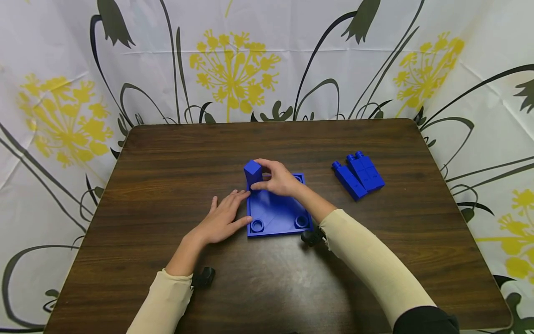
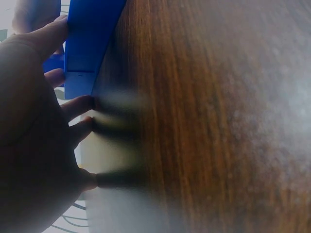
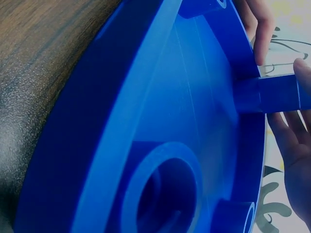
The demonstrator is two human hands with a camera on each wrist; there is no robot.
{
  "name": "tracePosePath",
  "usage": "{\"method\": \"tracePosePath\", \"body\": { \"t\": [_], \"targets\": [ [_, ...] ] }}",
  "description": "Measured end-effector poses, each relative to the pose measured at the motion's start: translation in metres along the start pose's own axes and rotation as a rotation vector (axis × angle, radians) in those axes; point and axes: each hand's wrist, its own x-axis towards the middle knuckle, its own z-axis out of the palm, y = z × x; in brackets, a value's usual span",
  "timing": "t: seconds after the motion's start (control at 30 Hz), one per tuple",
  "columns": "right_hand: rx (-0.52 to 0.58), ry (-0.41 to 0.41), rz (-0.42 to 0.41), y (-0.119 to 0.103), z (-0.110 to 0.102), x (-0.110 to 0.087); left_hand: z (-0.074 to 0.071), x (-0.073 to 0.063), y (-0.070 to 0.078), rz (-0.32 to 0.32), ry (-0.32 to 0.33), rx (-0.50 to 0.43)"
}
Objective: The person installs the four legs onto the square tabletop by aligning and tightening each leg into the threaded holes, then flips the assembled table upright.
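Note:
A square blue panel (image 1: 275, 211) lies on the table with a raised rim and round sockets at its corners. Upright at its far left corner stands a blue square leg (image 1: 252, 170), gripped between the thumb and fingers of my right hand (image 1: 280, 180). In the right wrist view, the leg (image 3: 279, 92) meets the panel at its corner socket, which is hidden. My left hand (image 1: 221, 220) rests flat at the panel's left side, fingers spread and fairly straight, fingertips at the rim. The left wrist view shows its thumb against the panel's outer wall (image 2: 92, 39).
Three more blue legs (image 1: 359, 175) with round pegs lie side by side to the right of the panel. The dark wooden table (image 1: 175, 162) ends at a flower-print curtain (image 1: 250, 60) behind. The panel's near sockets (image 1: 257, 221) show open tops.

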Motion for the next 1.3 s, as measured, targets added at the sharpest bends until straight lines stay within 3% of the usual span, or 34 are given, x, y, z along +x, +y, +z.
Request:
{"method": "tracePosePath", "body": {
  "t": [0.97, 1.3],
  "targets": [
    [-0.048, 0.127, 0.057, 0.0016, 0.0039, -0.0001, -0.0009, 0.0002, 0.0001, 0.001, -0.009, -0.010],
    [-0.063, 0.164, 0.035, 0.0029, 0.0056, -0.0003, -0.0005, 0.0013, -0.0002, -0.003, -0.008, -0.007]
  ]
}}
